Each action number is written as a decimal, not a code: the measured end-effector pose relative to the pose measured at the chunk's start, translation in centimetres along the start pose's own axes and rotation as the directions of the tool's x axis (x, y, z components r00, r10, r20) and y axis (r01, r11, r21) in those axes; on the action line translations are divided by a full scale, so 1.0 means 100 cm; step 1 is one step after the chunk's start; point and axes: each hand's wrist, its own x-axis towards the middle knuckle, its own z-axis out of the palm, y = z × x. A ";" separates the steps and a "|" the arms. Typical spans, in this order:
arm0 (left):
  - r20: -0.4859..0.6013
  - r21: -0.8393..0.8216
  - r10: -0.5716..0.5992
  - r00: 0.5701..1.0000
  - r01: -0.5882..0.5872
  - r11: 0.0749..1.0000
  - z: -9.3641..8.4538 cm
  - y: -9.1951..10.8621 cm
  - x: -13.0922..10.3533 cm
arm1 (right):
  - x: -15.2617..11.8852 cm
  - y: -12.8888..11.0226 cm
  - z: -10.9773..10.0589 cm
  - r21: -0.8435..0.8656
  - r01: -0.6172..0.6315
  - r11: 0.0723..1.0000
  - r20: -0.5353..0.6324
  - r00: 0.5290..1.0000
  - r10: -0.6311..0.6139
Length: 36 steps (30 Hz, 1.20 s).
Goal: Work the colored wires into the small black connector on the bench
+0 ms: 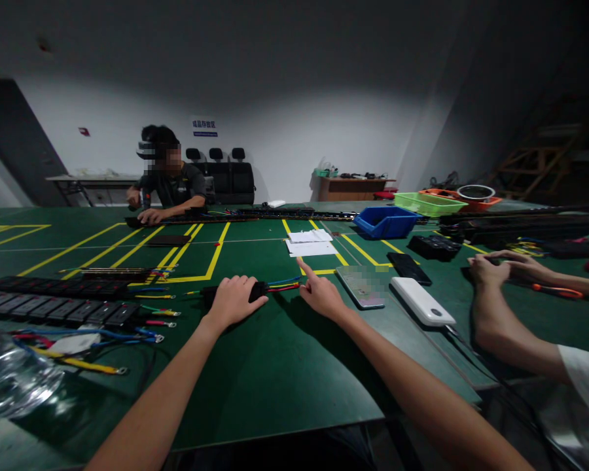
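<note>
My left hand is closed over the top of a black module that lies on the green tabletop. From the module's right end stick out red, yellow and blue wires with metal lugs. Another short yellow-green wire shows at its left end. My right hand is beside the wire tips, its index finger stretched forward and the other fingers curled under. Whether it touches the lugs is hard to make out. White papers lie just beyond that fingertip.
Black terminal strips with lugged cables lie left, near clear plastic. Right are a phone, a white power bank and a blue bin. Co-workers' hands appear right and across the table.
</note>
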 end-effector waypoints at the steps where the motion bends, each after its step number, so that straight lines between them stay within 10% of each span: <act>1: 0.000 -0.001 0.000 1.000 0.000 1.000 0.000 0.000 0.000 | 0.000 -0.001 0.000 -0.010 -0.002 1.000 0.004 1.000 0.002; 25: 0.009 -0.016 -0.011 1.000 0.012 1.000 0.002 0.000 0.000 | 0.005 0.012 0.007 -0.103 -0.109 0.989 0.073 0.990 0.117; 36: 0.006 -0.021 -0.007 1.000 0.007 1.000 0.004 -0.002 0.000 | 0.009 0.020 0.012 0.064 0.022 0.998 -0.024 1.000 -0.020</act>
